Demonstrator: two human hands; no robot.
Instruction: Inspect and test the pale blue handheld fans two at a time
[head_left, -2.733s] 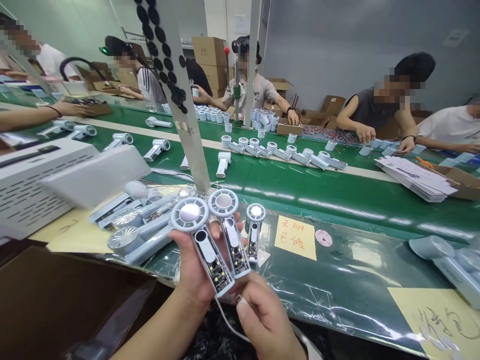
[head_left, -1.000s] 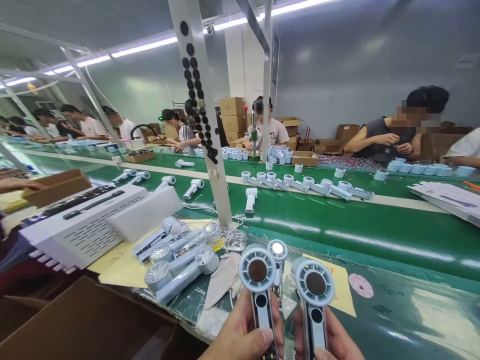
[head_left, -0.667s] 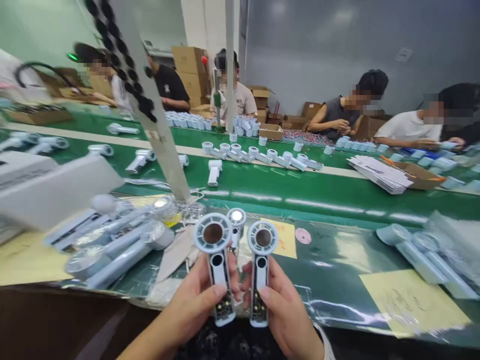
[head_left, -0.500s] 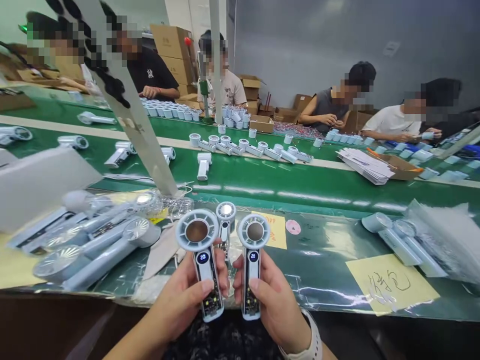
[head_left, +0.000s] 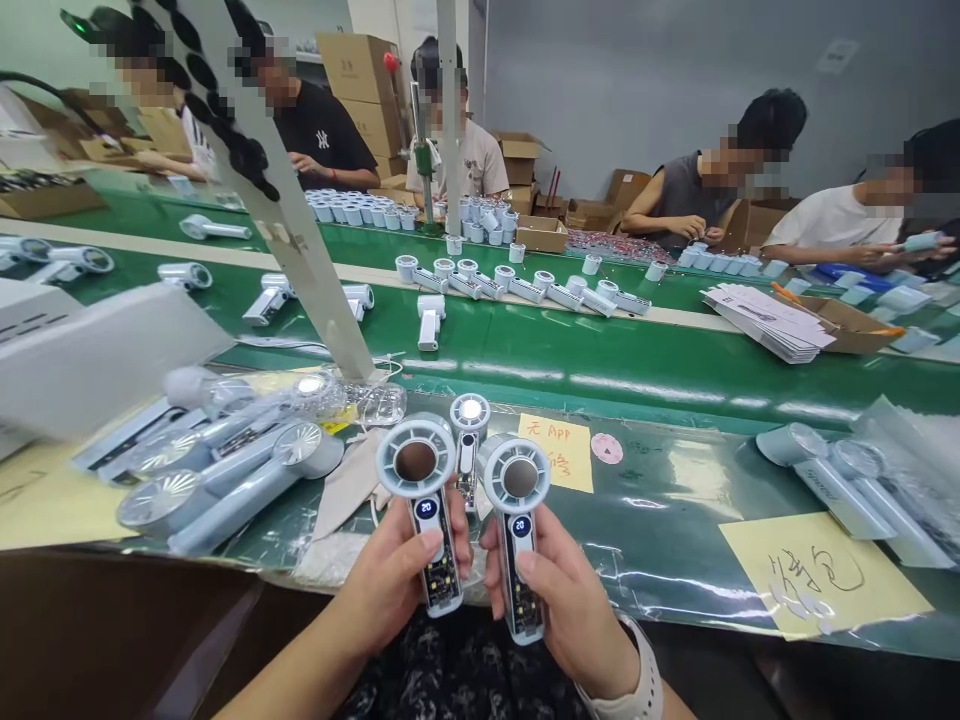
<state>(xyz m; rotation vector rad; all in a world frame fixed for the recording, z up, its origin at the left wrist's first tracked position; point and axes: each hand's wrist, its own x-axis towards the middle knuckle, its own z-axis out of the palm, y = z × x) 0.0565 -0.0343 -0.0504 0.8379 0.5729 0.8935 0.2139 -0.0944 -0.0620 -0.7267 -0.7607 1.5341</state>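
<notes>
My left hand [head_left: 401,560] is wrapped round the handle of a light-blue handheld fan [head_left: 435,505], its thumb lying on the front just below the lit display, which reads 20. In my right hand [head_left: 562,590] is a second handheld fan [head_left: 519,525], gripped the same way and showing 20 too. Both fans are upright, round heads up, with circuit boards exposed in their handles. Behind them, between the two, a third fan [head_left: 470,412] rests on the bench, partly hidden by my hands.
A pile of fans [head_left: 247,480] lies at left near a slanted post [head_left: 300,230]. Yellow notes [head_left: 817,570] and bagged fans [head_left: 847,490] are at right. Several fans stand along the green conveyor belt [head_left: 510,350]. Co-workers [head_left: 682,205] sit across it.
The whole scene has shifted slightly right in view as the camera turned. Both fans stay in my hands; the right one now tilts a little and sits lower than the left.
</notes>
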